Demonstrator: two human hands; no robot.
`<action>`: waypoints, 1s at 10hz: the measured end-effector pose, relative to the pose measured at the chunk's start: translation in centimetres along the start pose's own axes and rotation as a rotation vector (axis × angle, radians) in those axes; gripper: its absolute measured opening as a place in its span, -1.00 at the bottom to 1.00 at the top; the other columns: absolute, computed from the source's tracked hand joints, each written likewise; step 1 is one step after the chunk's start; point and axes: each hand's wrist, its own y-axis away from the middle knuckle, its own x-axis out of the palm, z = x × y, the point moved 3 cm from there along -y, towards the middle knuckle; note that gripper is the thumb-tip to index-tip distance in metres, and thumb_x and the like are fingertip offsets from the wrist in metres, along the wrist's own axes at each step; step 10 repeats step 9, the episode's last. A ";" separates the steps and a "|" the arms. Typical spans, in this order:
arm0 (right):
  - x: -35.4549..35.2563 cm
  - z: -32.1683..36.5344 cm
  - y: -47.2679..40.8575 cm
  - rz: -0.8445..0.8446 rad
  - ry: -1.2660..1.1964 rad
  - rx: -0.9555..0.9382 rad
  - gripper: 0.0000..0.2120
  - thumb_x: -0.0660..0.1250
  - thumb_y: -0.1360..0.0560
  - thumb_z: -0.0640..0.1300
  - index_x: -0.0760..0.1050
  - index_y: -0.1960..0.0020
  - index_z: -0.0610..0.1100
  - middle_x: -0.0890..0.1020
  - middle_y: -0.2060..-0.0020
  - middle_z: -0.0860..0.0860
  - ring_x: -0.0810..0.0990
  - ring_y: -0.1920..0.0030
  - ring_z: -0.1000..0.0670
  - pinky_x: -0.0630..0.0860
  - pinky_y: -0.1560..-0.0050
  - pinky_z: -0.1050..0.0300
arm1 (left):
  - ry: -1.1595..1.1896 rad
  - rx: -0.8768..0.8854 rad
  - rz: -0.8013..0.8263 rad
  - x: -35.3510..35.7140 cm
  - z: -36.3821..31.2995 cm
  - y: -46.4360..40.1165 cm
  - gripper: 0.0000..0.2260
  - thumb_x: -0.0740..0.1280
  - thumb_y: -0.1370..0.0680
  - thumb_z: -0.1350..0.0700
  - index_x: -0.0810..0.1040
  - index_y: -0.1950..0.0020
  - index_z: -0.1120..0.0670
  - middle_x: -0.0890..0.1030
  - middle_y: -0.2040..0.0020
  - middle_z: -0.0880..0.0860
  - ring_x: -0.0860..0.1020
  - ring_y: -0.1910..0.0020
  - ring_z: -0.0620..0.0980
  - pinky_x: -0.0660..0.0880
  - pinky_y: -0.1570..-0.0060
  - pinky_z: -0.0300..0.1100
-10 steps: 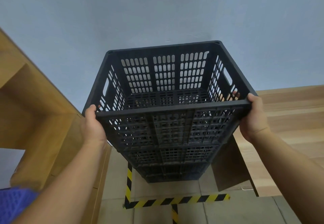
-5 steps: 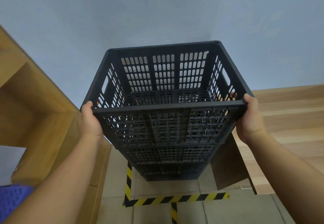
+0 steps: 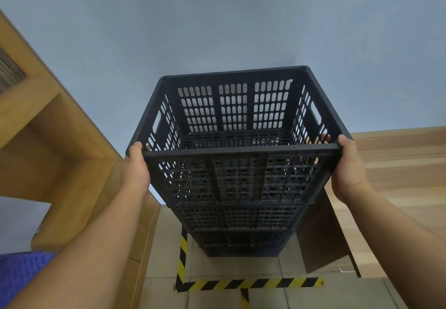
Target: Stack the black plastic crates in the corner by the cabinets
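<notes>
A black slotted plastic crate [image 3: 237,150] is the top one of a stack of black crates [image 3: 241,231] standing on the floor in the corner against the blue wall. My left hand [image 3: 135,171] grips its near left corner at the rim. My right hand [image 3: 348,171] grips its near right corner, fingers curled over the edge. The top crate sits level and in line with the crates under it. It holds nothing inside.
A wooden cabinet [image 3: 55,154] with an open shelf stands to the left, and a low wooden cabinet [image 3: 398,175] to the right, its brown side panel [image 3: 321,233] close to the stack. Yellow-and-black tape [image 3: 248,283] marks the tiled floor in front. A blue mesh thing [image 3: 21,275] is bottom left.
The top crate and both hands have sunk slightly, bringing the crate down level on the stack. Both hands keep the same grip on its near corners.
</notes>
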 end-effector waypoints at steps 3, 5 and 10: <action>-1.4 -0.1 -0.2 0.018 0.226 0.040 -0.56 0.24 -0.50 0.35 0.56 -0.02 -0.01 0.66 -0.10 -0.05 0.58 0.01 0.03 0.29 -0.16 0.05 | -0.087 -0.103 0.075 -0.6 -0.7 1.7 -0.37 0.18 -0.60 -0.40 0.52 -0.42 0.05 0.64 -0.27 0.05 0.57 -0.32 0.10 0.38 -0.48 0.09; -1.8 0.2 -0.1 -0.008 0.386 0.045 -0.11 0.10 -0.42 0.51 0.38 -0.51 -0.08 0.49 -0.44 -0.09 0.42 -0.45 -0.14 0.20 -0.48 -0.14 | -0.124 -0.111 0.191 -1.3 0.5 4.3 -0.21 0.16 -0.54 -0.52 0.39 -0.60 -0.04 0.57 -0.48 0.01 0.45 -0.54 0.10 0.23 -0.61 0.19; -3.6 -3.2 4.1 0.078 0.604 -0.043 -0.27 -0.02 -0.51 0.47 0.35 -0.50 0.07 0.44 -0.48 -0.04 0.36 -0.47 -0.17 0.27 -0.48 -0.27 | -0.317 -0.003 0.441 -4.3 2.9 7.7 -0.40 0.27 -0.71 -0.17 0.20 -0.71 -0.02 0.36 -0.66 0.04 0.34 -0.63 0.16 0.26 -0.61 0.26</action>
